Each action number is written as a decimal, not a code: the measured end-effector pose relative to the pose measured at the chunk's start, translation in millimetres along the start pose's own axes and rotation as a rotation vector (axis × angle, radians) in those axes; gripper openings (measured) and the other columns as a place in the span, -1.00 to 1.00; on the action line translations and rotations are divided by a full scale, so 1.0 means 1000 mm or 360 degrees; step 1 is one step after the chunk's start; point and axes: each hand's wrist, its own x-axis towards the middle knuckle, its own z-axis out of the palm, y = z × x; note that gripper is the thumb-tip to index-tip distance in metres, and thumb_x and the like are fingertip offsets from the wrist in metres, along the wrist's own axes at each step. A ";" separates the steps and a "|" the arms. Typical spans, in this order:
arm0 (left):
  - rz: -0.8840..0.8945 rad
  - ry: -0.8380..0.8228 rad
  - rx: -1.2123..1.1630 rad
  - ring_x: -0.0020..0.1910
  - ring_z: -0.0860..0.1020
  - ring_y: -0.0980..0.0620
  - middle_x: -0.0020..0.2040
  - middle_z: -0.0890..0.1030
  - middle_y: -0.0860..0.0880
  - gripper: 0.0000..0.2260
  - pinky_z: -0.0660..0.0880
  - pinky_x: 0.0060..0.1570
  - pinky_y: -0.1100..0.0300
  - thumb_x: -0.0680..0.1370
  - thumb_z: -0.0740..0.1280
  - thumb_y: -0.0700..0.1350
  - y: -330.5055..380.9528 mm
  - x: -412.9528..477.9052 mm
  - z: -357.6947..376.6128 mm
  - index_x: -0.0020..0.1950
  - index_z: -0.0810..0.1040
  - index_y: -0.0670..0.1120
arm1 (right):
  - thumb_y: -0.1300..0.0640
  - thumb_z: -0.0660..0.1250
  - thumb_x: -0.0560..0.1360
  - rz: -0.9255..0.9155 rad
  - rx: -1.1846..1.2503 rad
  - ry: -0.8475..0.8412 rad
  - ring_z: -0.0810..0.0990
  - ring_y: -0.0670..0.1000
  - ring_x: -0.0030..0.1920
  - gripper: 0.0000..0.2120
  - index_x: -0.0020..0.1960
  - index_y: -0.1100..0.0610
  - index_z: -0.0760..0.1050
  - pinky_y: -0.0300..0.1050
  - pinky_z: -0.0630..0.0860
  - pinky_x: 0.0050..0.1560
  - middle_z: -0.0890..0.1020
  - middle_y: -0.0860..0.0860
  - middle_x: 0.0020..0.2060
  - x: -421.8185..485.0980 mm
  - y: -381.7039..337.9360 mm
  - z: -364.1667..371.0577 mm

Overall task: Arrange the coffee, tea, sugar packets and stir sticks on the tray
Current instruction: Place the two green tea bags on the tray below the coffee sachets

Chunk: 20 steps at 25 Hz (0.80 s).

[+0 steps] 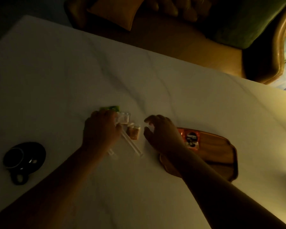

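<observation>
Left hand (100, 129) is laid palm-down over the packet cluster, grip curled onto the clear packets (123, 118) at its fingertips; whether anything is actually pinched cannot be told, the fingers being hidden under the hand and the light dim. A green tea packet (111, 108) is seen poking out just beyond the knuckles, touching or under the fingers. Two pale stir sticks (132, 145) are seen running out from under the left hand toward the camera, lying flat on the white-covered surface (56, 71).

Right hand (163, 131) is held with grip apart, thumb and fingers spread in a loose claw, nothing held. It is placed just beside a brown sugar packet (133, 132), not touching it. The packet lies between the two hands.

The wooden tray (221, 149) is set at the right, partly covered by the right forearm. An orange coffee packet (191, 138) is seen lying on its far left end.

A black cup on a black saucer (23, 159) is placed well apart at the left. A chair with a cushion (116, 12) is seen past the far edge.
</observation>
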 end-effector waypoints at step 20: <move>-0.0070 0.0053 -0.0310 -0.09 0.63 -0.31 -0.11 0.66 -0.19 -0.68 0.50 -0.15 -0.07 0.43 0.40 0.02 -0.103 0.035 0.014 0.10 0.45 -0.07 | -0.01 0.47 0.39 0.0184 -0.0401 -0.0290 0.54 0.22 0.10 -0.58 0.17 0.11 0.47 0.14 0.58 0.04 0.58 0.15 0.07 0.133 -0.096 0.071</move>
